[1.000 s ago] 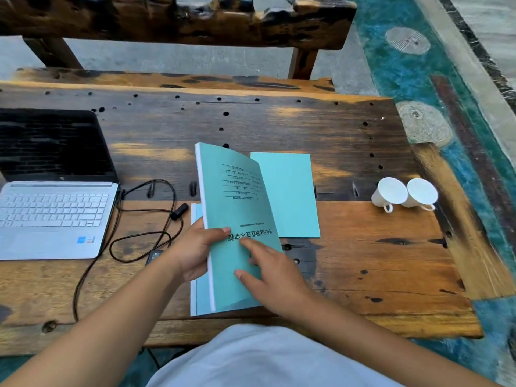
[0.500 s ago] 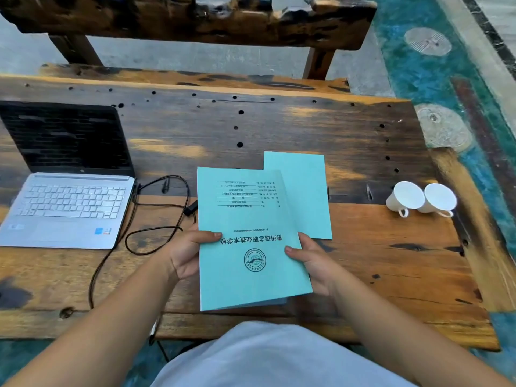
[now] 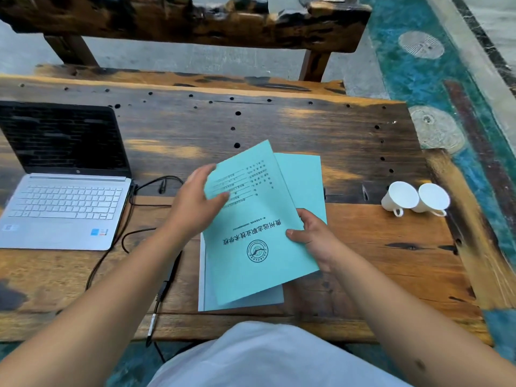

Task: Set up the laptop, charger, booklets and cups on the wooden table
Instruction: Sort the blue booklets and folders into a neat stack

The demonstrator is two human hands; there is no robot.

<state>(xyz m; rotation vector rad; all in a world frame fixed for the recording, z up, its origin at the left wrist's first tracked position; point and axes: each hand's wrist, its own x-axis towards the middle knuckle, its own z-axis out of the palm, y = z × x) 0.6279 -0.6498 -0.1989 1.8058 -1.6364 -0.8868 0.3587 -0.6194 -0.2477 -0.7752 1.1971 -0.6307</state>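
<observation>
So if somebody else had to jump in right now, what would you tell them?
Left hand: thumb pinches the far left edge of the printed teal booklet.
Right hand: grips its right edge.
The booklet is tilted over a pale booklet lying on the wooden table; a plain teal booklet lies behind.
Done: open silver laptop on the left, black charger cable beside it.
Left: lay the booklets down; the two white cups lie on their sides.

wooden table [image 3: 363, 247] | laptop [image 3: 64, 208] | charger [image 3: 167, 277] | booklets [image 3: 304, 180] | cups [image 3: 416, 199]
</observation>
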